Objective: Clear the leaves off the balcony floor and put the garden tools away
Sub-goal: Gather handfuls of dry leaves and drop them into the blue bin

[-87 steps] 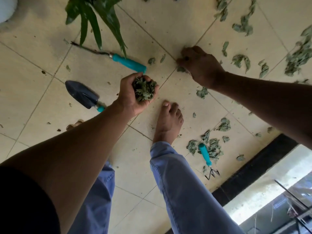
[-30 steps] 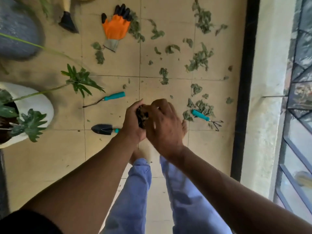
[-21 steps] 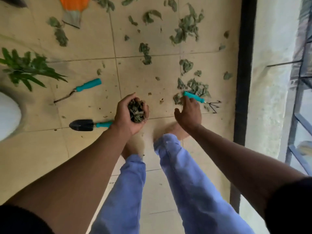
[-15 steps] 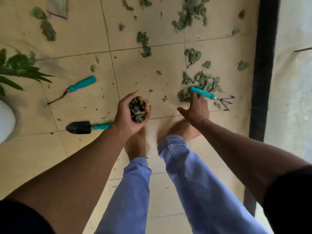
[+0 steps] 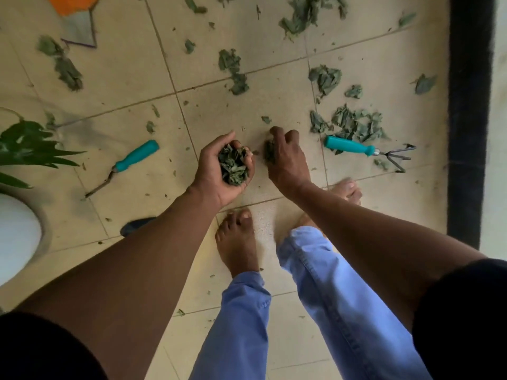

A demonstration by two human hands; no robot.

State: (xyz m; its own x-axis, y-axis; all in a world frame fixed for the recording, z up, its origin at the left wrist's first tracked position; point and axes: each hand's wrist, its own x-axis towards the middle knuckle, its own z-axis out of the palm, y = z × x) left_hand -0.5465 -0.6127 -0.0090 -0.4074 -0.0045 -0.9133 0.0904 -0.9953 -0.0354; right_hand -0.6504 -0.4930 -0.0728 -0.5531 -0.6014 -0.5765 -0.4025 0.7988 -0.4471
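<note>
My left hand (image 5: 219, 168) is cupped palm-up around a bunch of dry green leaves (image 5: 233, 165). Right beside it, my right hand (image 5: 288, 157) has its fingers curled round a small clump of leaves (image 5: 269, 150). More leaves lie scattered over the beige floor tiles (image 5: 131, 75), with a pile (image 5: 354, 124) just above a teal-handled hand rake (image 5: 365, 150) to the right of my right hand. A teal-handled weeder (image 5: 129, 163) lies to the left. The dark blade of a trowel (image 5: 137, 224) peeks out from under my left forearm.
An orange and grey glove (image 5: 76, 17) lies at the top left. A white plant pot (image 5: 16, 231) with green leaves (image 5: 27, 146) stands at the left edge. A black strip (image 5: 469, 119) and pale ledge run along the right. My bare feet (image 5: 238, 242) stand below my hands.
My right hand has left the spot beside the rake handle and come back towards my left hand, now gripping a clump of leaves. My left hand keeps its bunch.
</note>
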